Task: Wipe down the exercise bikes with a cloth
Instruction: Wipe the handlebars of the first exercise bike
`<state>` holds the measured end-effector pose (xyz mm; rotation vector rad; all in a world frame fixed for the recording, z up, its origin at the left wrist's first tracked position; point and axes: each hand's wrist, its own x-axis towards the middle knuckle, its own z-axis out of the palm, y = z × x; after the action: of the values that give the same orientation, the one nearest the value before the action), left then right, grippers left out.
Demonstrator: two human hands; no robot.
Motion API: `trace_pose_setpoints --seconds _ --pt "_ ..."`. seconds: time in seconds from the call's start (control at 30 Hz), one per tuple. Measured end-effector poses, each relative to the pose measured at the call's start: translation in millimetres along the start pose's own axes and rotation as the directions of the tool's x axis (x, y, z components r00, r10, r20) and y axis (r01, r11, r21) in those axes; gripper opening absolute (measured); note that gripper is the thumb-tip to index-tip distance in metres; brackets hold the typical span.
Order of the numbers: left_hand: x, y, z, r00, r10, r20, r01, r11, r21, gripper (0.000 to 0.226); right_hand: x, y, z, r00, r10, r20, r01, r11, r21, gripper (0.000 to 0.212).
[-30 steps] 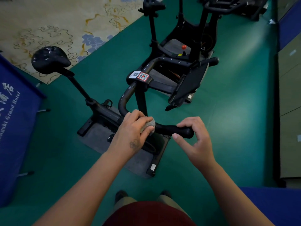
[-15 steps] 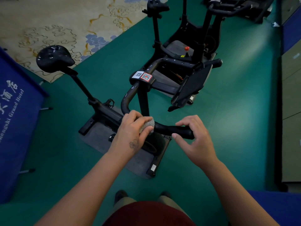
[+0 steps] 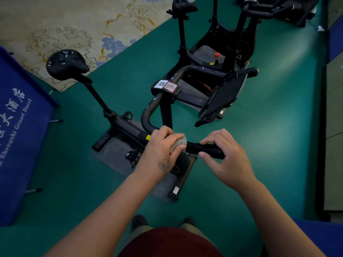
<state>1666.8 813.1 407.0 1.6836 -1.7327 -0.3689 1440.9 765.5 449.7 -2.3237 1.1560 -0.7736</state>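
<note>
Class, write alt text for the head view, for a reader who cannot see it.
A person's left hand presses a grey cloth around a black bike's handlebar, while the right hand steadies its end. Behind, on green floor, stands a second bike.

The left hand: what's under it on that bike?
Under the left hand a grey cloth peeks out, wrapped around the black handlebar. The bar beneath the cloth is covered, so its state is hidden. The right hand grips the bar's end.
</note>
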Motion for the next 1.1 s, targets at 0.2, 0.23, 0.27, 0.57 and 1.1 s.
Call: trace_pose_setpoints --seconds 0.2,0.23,0.27,0.57,1.1 --pt "-1 -15 -9 0.996 -0.090 -0.030 0.090 0.996 0.004 0.041 17 -12 -12 0.992 0.007 0.127 0.021 0.976 -0.216 0.022" --pt "-1 -18 -10 0.993 -0.107 -0.040 0.107 0.994 0.000 0.041 19 -12 -11 0.990 0.018 0.137 0.015 0.973 -0.232 0.022" --pt "0 -21 -11 0.992 -0.119 -0.052 0.119 0.993 -0.003 0.042 21 -13 -9 0.989 0.031 0.141 0.002 0.973 -0.229 0.022" --pt "-2 -10 -2 0.992 -0.094 -0.080 0.094 0.996 -0.004 0.038 42 -26 -2 0.956 0.055 0.288 0.045 0.943 -0.329 0.025" --pt "3 -48 -17 0.952 -0.210 -0.222 0.204 0.978 -0.050 0.034 45 -23 2 0.941 0.151 0.304 -0.031 0.931 -0.364 0.024"
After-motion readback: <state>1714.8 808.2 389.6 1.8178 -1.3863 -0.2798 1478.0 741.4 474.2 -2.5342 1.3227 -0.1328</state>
